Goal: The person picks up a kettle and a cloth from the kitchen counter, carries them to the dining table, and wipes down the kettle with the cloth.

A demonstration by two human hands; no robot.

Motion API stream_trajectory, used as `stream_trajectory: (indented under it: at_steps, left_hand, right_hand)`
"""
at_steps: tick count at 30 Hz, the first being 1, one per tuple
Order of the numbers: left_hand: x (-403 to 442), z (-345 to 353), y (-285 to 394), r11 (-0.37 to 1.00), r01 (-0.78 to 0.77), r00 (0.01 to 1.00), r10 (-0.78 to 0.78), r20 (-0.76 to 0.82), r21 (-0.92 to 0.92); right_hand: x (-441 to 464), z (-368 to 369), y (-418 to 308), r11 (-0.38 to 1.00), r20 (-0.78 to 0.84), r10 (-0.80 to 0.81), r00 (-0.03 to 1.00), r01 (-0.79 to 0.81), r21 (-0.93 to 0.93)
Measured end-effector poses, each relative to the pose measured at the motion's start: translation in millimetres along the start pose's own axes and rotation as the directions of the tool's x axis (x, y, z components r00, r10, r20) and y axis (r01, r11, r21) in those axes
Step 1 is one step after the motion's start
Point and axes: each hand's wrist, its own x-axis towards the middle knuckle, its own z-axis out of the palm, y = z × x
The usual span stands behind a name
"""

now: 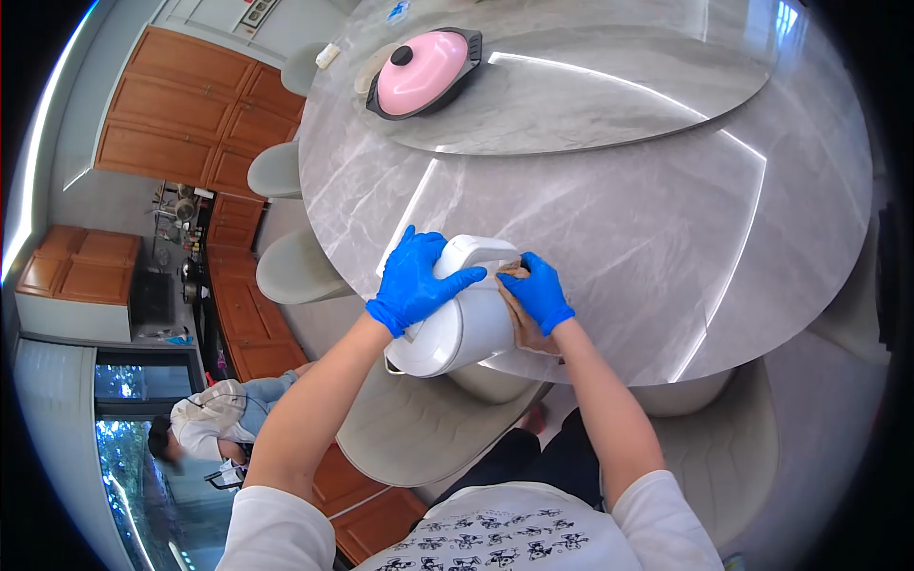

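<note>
A white, rounded appliance with a handle-like part (446,333) is held tilted at the near edge of the table; its exact kind I cannot make out. My left hand (414,284), in a blue glove, grips its upper left side with the thumb laid across it. On the other side, my right hand (541,297), also gloved in blue, pinches a brown cloth (524,322) and presses it against the white body. Part of the cloth hangs below the fingers.
The round marble-look table (609,228) carries a raised turntable (609,86) with a pink-lidded pan (426,73) on it. Grey chairs (419,428) stand around. Another person (214,414) is near wooden kitchen cabinets (186,90) at the left.
</note>
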Motion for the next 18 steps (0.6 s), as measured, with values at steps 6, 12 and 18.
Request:
stream_trajectory:
  at_steps: [6, 12, 18]
  left_hand:
    - [0, 5, -6, 0.999, -0.031, 0.998, 0.029, -0.051, -0.040]
    - [2, 3, -4, 0.998, -0.057, 0.998, 0.057, -0.036, 0.000]
    - [3, -2, 1, 1.000, -0.004, 1.000, 0.004, 0.026, -0.005]
  right_hand:
    - [10, -17, 18, 0.996, 0.223, -0.087, 0.971, 0.078, 0.048]
    - [-11, -10, 13, 0.966, 0.188, 0.079, 0.979, -0.122, 0.229]
    - [-1, -18, 6, 0.985, 0.174, -0.098, 0.980, 0.120, -0.121]
